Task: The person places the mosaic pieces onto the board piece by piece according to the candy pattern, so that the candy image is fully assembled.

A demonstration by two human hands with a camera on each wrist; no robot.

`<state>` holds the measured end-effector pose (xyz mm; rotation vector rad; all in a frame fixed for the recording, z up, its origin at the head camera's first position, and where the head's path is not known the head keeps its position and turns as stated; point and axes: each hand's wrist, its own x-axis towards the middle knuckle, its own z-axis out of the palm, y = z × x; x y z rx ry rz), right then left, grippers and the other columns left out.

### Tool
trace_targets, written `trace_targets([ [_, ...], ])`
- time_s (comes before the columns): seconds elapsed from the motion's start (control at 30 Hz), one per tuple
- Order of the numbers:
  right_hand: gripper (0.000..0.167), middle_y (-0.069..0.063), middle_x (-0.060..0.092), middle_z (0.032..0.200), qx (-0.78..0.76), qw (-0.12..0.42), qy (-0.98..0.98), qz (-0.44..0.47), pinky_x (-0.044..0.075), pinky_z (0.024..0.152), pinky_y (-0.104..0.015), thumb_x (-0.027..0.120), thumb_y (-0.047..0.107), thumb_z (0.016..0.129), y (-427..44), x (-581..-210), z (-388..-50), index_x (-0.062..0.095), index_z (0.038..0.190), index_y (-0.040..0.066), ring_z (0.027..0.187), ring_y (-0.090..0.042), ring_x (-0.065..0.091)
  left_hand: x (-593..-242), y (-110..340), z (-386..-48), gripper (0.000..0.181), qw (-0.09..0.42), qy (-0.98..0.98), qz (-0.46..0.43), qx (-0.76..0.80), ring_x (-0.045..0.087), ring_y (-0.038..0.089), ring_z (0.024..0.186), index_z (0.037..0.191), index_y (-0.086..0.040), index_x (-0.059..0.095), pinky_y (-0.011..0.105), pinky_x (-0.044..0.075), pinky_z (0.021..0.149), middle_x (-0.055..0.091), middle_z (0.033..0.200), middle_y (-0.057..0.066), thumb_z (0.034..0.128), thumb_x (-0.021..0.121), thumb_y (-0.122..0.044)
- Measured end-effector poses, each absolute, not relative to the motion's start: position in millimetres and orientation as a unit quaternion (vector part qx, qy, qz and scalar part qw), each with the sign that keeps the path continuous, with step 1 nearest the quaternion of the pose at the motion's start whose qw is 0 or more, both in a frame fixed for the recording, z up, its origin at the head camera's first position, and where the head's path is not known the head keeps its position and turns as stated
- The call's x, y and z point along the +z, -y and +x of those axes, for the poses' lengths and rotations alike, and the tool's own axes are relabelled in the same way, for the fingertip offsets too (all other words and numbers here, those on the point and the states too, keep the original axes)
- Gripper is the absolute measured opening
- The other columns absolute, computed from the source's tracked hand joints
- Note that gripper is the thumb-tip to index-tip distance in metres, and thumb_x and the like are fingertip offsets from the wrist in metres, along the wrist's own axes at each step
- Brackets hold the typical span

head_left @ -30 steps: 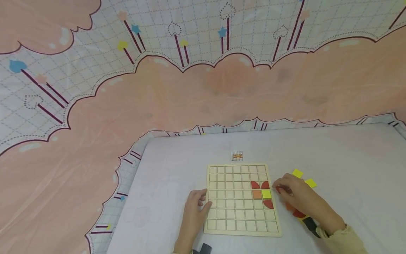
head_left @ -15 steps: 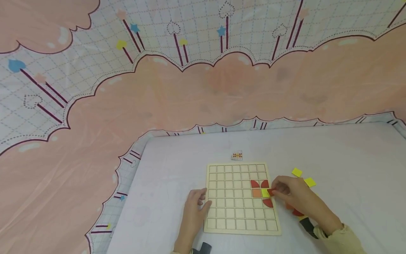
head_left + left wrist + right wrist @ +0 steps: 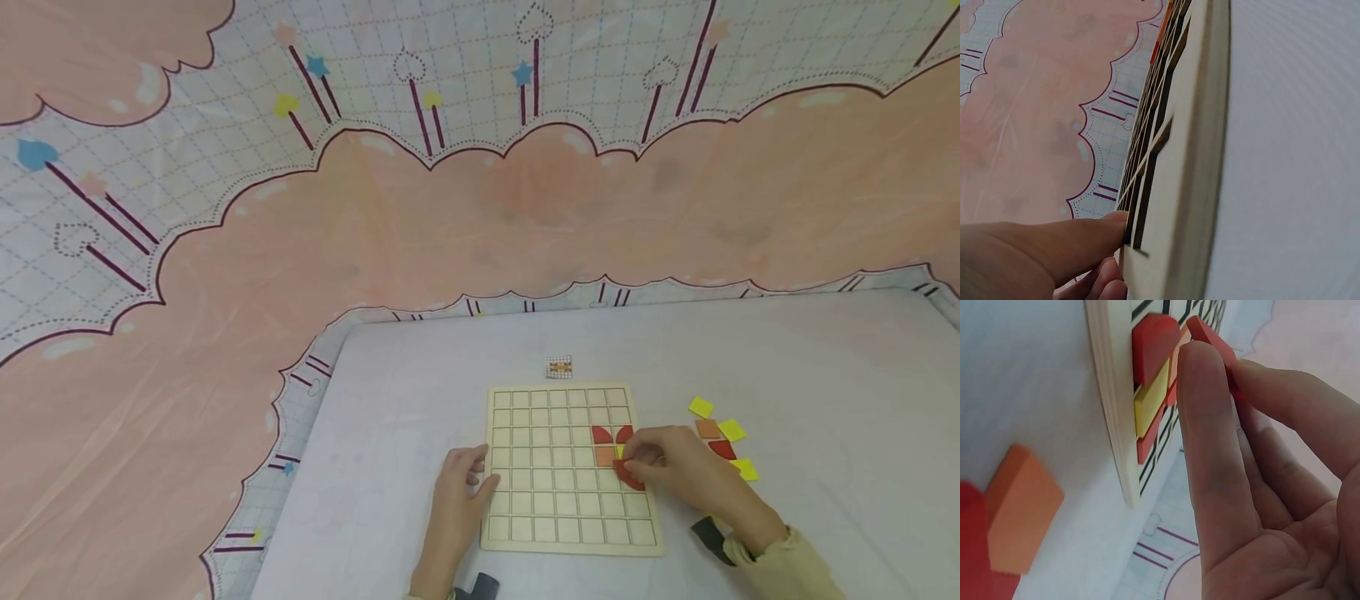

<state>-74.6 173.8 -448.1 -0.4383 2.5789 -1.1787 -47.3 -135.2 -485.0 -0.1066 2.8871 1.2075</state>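
A wooden grid board [image 3: 555, 508] lies on the table, with an orange square [image 3: 604, 457], a yellow square [image 3: 1152, 400] and red quarter-round pieces [image 3: 602, 434] in cells on its right side. My right hand [image 3: 686, 467] pinches a red piece [image 3: 1211, 342] between thumb and forefinger, above the board near the lower red quarter-round piece [image 3: 1155, 347]. My left hand [image 3: 453, 508] lies at the board's left edge, fingertips and thumb touching it; in the left wrist view the thumb [image 3: 1079, 247] rests against the board's rim [image 3: 1194, 156].
Behind the board lies a small patterned card [image 3: 558, 367]. Right of the board are loose yellow squares [image 3: 731, 431], an orange piece [image 3: 707, 428] and a red piece [image 3: 722, 450]. Patterned cloth [image 3: 525, 225] stands behind the table.
My right hand has moved left and slightly down with the red piece, from beside the board to over its right columns, uncovering more loose pieces. The left hand stays at the board's edge.
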Motion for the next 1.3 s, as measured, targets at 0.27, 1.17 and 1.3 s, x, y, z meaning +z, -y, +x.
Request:
trace_targets([
  [0.27, 0.005, 0.007, 0.066, 0.075, -0.422, 0.169, -0.879, -0.144, 0.051, 0.062, -0.02, 0.075, 0.011, 0.086, -163.6, -450.6, -72.5, 0.071, 0.088, 0.011, 0.066, -0.007, 0.058, -483.4, 134.5, -47.6, 0.043, 0.005, -0.92, -0.032, 0.391, 0.053, 0.009, 0.091, 0.127, -0.006, 0.062, 0.023, 0.051, 0.08, 0.057, 0.107, -0.001, 0.0863, 0.075, -0.01],
  [1.17, 0.014, 0.008, 0.06, 0.074, -0.371, 0.155, -0.907, -0.127, 0.048, 0.06, -0.02, 0.081, 0.009, 0.081, -147.1, -452.3, -70.9, 0.068, 0.08, 0.014, 0.069, -0.009, 0.054, -485.5, 135.3, -47.4, 0.045, 0.009, -0.922, -0.038, 0.385, 0.053, 0.009, 0.092, 0.128, -0.006, 0.061, 0.024, 0.051, 0.081, 0.057, 0.108, -0.001, 0.0864, 0.075, -0.011],
  [1.3, 0.014, 0.007, 0.061, 0.076, -0.368, 0.157, -0.908, -0.122, 0.049, 0.061, -0.02, 0.081, 0.009, 0.081, -146.8, -453.5, -71.8, 0.068, 0.082, 0.013, 0.069, -0.009, 0.054, -485.2, 135.2, -47.7, 0.045, 0.01, -0.921, -0.038, 0.387, 0.053, 0.009, 0.092, 0.129, -0.006, 0.061, 0.024, 0.051, 0.081, 0.057, 0.109, -0.001, 0.0864, 0.075, -0.011],
])
